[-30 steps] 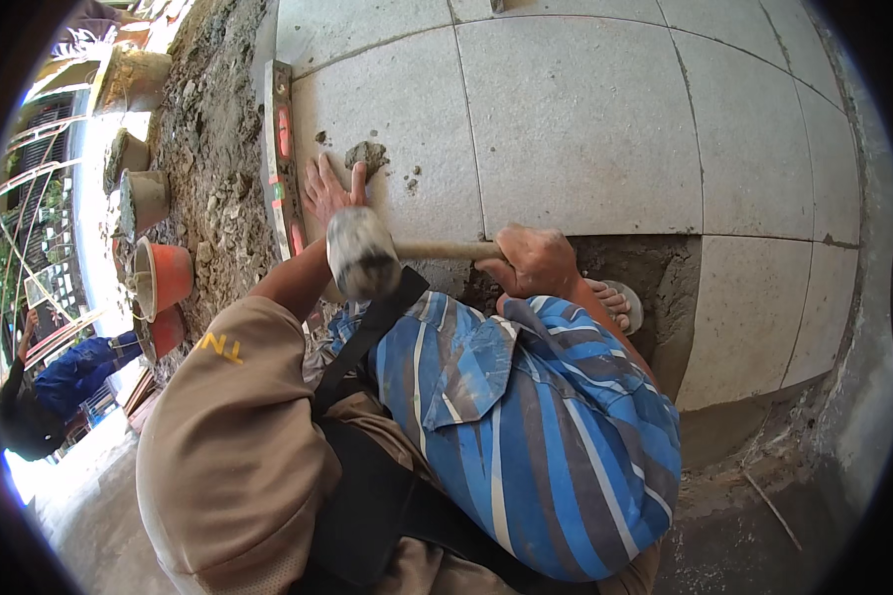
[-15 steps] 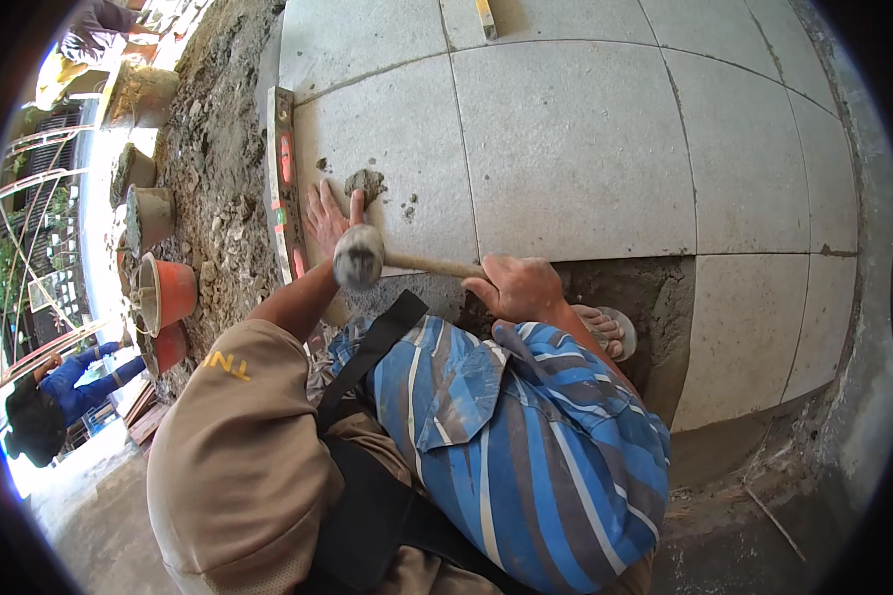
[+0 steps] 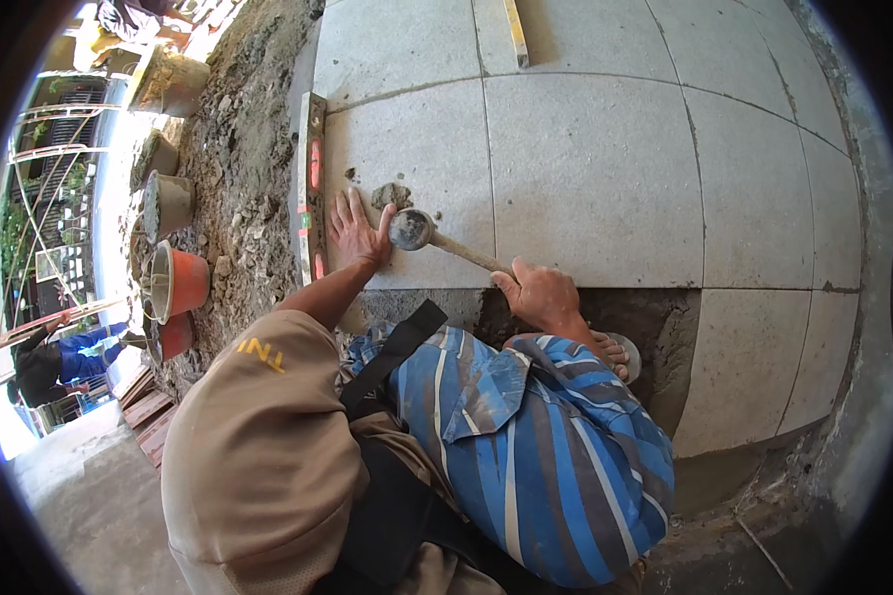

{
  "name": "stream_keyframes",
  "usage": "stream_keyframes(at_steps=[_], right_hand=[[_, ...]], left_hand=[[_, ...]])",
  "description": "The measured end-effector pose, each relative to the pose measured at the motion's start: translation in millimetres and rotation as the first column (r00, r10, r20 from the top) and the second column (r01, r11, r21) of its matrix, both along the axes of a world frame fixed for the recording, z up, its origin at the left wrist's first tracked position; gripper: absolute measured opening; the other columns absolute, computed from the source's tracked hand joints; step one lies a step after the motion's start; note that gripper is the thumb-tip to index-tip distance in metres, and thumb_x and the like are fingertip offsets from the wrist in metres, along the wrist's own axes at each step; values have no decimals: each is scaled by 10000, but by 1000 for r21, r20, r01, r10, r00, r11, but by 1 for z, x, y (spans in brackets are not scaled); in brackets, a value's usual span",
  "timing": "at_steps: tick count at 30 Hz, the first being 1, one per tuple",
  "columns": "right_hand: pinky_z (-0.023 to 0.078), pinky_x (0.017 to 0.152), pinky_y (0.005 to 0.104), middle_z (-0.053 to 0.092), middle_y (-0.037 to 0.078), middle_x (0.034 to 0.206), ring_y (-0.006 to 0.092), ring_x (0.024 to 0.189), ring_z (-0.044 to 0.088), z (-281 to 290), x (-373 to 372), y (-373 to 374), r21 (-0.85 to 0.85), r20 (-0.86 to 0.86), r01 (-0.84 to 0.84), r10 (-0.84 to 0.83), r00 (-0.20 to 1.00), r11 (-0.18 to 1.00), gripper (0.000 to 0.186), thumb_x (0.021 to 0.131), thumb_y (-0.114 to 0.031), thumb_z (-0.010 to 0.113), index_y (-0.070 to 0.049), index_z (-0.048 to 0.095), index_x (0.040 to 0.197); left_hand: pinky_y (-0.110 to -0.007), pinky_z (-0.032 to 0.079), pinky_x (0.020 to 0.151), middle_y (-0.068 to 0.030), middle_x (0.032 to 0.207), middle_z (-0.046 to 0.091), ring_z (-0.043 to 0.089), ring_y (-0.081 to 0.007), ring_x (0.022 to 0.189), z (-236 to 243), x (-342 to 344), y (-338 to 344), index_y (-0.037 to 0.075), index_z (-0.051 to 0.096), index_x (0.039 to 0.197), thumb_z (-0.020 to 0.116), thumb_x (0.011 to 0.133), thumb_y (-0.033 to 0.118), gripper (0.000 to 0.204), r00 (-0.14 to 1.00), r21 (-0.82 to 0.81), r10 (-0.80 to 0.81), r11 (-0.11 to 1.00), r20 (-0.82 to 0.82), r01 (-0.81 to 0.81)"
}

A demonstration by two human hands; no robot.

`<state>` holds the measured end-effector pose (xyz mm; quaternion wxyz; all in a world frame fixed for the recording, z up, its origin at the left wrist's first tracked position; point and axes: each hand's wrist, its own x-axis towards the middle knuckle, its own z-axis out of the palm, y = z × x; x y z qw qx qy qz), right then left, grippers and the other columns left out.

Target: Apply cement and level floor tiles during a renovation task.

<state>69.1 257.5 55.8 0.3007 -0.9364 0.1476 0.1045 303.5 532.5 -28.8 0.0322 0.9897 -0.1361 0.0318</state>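
My right hand [image 3: 544, 296] is closed round the wooden handle of a mallet [image 3: 471, 257], near the handle's end. The mallet's grey, round head is just right of my left hand [image 3: 362, 236], over a pale floor tile [image 3: 422, 134]; whether it touches the tile I cannot tell. Fingers spread, my left hand lies flat on that tile near its left edge. A lump of wet mortar [image 3: 391, 195] sits on the tile beyond the fingers. Along the tile's left edge lies a spirit level [image 3: 312, 178] with red vials.
More laid tiles [image 3: 595, 178] spread ahead and right. Wet mortar [image 3: 665, 327] fills a gap beside my foot [image 3: 613, 355]. Left are rubble [image 3: 238, 149], a red bucket [image 3: 181, 281] and grey buckets [image 3: 169, 205]. A yellow bar [image 3: 516, 35] lies ahead. A person [image 3: 60, 362] is far left.
The mallet head has shifted from over my left wrist to the right of that hand, above the tile. My left hand stays flat on the tile. The whole view has shifted slightly.
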Motion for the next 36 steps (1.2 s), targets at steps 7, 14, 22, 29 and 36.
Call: stream_keyframes(at_steps=[7,14,22,29,36], right_hand=[[495,507,499,583,161,677,410,564,612,60,43,-30,224,671,-31,-131,730,974,296,997,-311,578,-62,522,848],[530,534,482,626,172,703,388,647,675,-4,68,-24,-6,236,87,-83,968,996,286,1013,-328,561,-54,541,931],[544,531,495,640,168,739,407,631,667,-11,67,-27,107,550,28,-83,831,994,326,1015,-364,561,-65,496,902],[563,570,522,688,194,786,414,689,700,-19,70,-16,119,492,-15,-46,869,993,358,1028,-400,520,-49,542,960],[564,586,542,706,230,811,433,707,710,-23,65,-17,112,359,93,-128,924,989,397,1034,-434,490,-44,544,980]], left_hand=[[-499,129,1245,-215,1653,204,123,-396,1541,18,11,-6,72,255,1596,566,793,825,1143,996,14,54,999,-77,-53],[-494,248,1222,-343,1605,185,163,-458,1519,67,24,-52,-110,178,1549,729,613,853,1452,882,95,162,986,-442,-134],[-487,229,1232,-406,1592,113,141,-487,1518,72,33,-54,-180,109,1524,787,589,813,1522,833,81,163,987,-529,-142],[-486,242,1228,-390,1586,141,148,-484,1512,68,34,-52,-177,114,1522,782,601,813,1508,866,67,159,987,-473,-145],[-465,243,1231,-391,1591,127,142,-480,1516,66,25,-51,-184,129,1514,770,617,817,1489,865,104,154,987,-477,-119]])
